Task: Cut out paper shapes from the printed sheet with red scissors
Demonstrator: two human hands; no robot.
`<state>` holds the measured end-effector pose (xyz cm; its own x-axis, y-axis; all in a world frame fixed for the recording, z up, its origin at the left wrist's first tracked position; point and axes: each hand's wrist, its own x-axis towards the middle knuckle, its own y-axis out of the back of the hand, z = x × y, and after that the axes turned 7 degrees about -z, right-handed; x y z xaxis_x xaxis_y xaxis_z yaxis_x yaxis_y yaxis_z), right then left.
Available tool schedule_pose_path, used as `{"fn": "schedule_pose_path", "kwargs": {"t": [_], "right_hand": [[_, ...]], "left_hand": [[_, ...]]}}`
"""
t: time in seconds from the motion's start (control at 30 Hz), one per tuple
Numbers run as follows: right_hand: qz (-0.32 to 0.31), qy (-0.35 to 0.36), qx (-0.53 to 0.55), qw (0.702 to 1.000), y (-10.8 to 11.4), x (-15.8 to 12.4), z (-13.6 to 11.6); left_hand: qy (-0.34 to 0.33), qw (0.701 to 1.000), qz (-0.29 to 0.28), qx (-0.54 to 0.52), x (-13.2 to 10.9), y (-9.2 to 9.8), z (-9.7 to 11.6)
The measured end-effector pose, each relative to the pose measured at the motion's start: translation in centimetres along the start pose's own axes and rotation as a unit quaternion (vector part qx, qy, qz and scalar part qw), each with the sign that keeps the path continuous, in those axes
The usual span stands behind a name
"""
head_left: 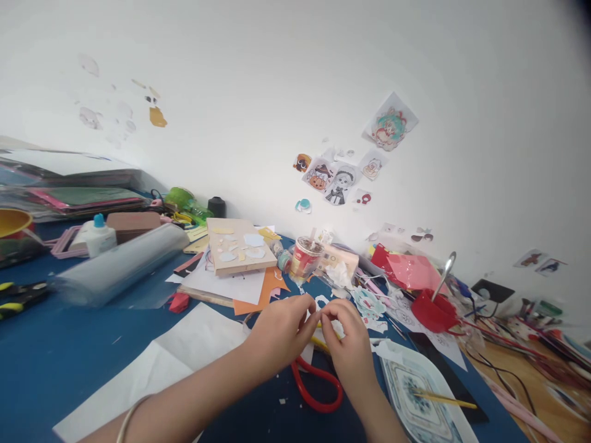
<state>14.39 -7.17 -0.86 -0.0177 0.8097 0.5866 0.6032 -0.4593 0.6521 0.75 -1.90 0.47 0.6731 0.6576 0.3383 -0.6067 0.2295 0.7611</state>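
Note:
My left hand (279, 326) and my right hand (348, 335) meet fingertip to fingertip above the blue table. Both are closed in a pinch, and whatever sits between the fingertips is too small and hidden to name. A bit of white paper (322, 301) shows just beyond the fingers. Below the hands lies a red loop handle (323, 406), which looks like that of scissors. Something yellow (318, 343) shows partly behind the fingers. A creased white sheet (184, 351) spreads under and beside my left forearm.
To the right stands a patterned tray (401, 400) with a yellow brush (446, 399) on it. Beyond are a red drink cup (305, 258), a red container (434, 311) and a board with paper cutouts (242, 261). A plastic roll (124, 264) and a glue bottle (100, 239) lie left.

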Motion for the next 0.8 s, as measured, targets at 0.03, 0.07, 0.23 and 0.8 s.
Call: {"fn": "schedule_pose_path", "kwargs": {"t": [0.03, 0.07, 0.23, 0.8], "right_hand": [[-0.002, 0.001, -0.005, 1.0, -0.1, 0.0, 0.0], [-0.003, -0.001, -0.009, 1.0, -0.2, -0.1, 0.0], [0.012, -0.031, -0.022, 0.999, -0.9, -0.2, 0.0], [0.028, 0.002, -0.032, 0.999, -0.7, -0.3, -0.3]], "left_hand": [[-0.018, 0.999, 0.008, 0.042, 0.0, -0.1, -0.1], [-0.035, 0.996, 0.013, 0.085, 0.0, -0.3, -0.2], [-0.103, 0.97, 0.025, 0.22, 0.1, -1.3, -1.0], [0.038, 0.987, 0.008, -0.155, 0.2, -0.8, -0.2]]}}
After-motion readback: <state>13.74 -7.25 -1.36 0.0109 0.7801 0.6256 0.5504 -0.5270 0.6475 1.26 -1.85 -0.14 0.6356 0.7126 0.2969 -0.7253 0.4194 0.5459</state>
